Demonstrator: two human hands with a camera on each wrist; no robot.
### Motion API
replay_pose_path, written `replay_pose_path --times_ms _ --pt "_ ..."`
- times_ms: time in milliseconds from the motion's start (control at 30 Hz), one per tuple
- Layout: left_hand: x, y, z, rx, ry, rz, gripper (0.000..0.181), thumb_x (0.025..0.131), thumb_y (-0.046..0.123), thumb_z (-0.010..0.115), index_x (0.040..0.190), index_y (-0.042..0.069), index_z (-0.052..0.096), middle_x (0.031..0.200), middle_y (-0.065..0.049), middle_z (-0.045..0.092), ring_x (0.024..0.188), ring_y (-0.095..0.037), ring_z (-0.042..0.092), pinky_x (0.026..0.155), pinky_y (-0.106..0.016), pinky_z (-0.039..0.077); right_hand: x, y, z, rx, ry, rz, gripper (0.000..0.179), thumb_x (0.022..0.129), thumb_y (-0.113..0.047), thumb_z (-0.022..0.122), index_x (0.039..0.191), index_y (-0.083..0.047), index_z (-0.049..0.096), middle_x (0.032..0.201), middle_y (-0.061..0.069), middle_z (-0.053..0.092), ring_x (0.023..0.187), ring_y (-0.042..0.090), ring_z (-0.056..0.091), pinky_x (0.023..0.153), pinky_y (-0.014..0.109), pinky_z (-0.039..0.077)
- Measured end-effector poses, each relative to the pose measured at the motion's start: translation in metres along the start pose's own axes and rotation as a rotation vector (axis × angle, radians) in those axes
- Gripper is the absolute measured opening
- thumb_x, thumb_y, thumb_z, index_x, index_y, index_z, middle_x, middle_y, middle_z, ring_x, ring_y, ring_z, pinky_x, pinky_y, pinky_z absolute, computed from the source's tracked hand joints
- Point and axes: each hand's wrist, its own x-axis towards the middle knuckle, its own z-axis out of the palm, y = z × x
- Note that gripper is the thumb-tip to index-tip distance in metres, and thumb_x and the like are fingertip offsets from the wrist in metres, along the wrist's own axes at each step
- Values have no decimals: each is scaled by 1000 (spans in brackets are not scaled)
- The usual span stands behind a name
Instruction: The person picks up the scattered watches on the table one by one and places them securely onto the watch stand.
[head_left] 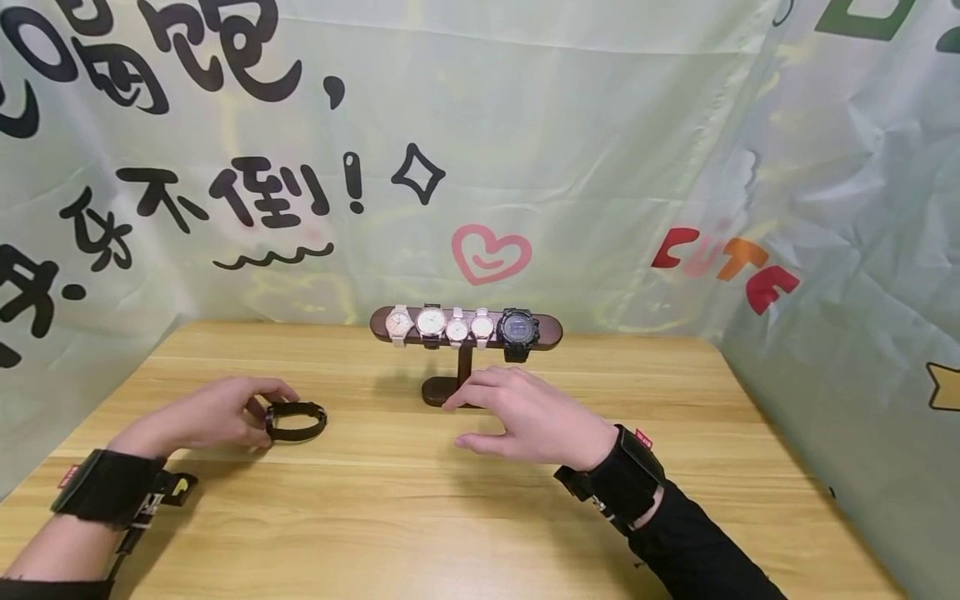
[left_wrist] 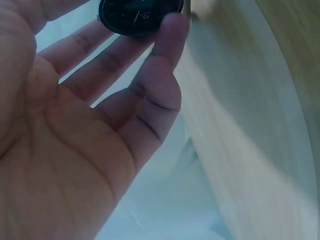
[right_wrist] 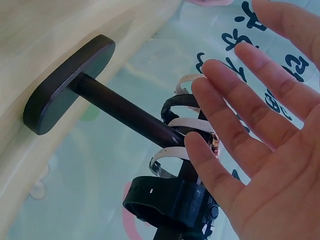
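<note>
On the left of the table, a black wristwatch lies on its side with its strap closed in a loop. My left hand holds it by the dial end, thumb and fingers about the case. Its dark dial faces the palm in the left wrist view. My right hand hovers over the table in front of a dark watch stand, holding nothing. The right wrist view shows its fingers spread and nearly straight, overlapping the watches on the bar.
Several watches are strapped along the stand's bar: light-banded ones on the left and a chunky black digital watch at the right end. The wooden table meets a printed cloth backdrop behind and at both sides.
</note>
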Motion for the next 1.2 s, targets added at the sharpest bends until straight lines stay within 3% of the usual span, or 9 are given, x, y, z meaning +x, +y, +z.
replay_pose_path --times_ms 200,433,600,767,900,1000,1200 --pt "4 7 1 12 16 55 59 75 5 89 130 8 70 126 -15 75 94 -14 77 83 -29 65 0 0 2 1 -3 -4 35 99 -37 79 128 -19 75 124 -4 75 116 14 70 103 36 59" --pt "10 35 4 35 40 131 53 77 3 86 128 12 73 124 -10 77 95 -13 76 78 -26 65 1 -2 7 -11 22 -9 38 98 -37 81 130 -17 74 120 -4 76 107 11 71 96 32 60" --pt "18 65 12 77 161 190 53 79 1 86 129 13 73 125 -7 78 97 -16 76 78 -26 64 3 -5 11 -30 63 6 47 97 -37 81 137 -15 70 120 -3 75 98 10 69 92 32 60" --pt "24 96 22 151 300 285 55 78 1 89 129 16 75 126 2 79 100 -13 74 81 -29 65 7 -12 17 -38 105 30 60 96 -42 82 146 -13 64 128 1 74 103 13 72 93 32 62" --pt "29 116 33 124 351 372 56 76 -1 91 128 12 75 125 0 79 100 -14 76 82 -27 66 11 -21 23 -6 98 76 76 92 -48 85 152 -11 58 137 6 71 111 18 73 100 37 63" --pt "31 129 40 107 378 404 55 76 0 92 127 11 75 124 -1 80 101 -14 76 80 -24 65 12 -27 27 34 85 115 83 89 -51 86 155 -11 56 141 8 70 120 20 72 105 38 62" --pt "34 146 50 84 396 426 56 77 2 92 128 12 74 126 -1 79 107 -18 77 85 -29 66 14 -32 33 87 125 117 69 90 -43 88 146 -10 64 130 4 75 114 14 74 98 32 63"
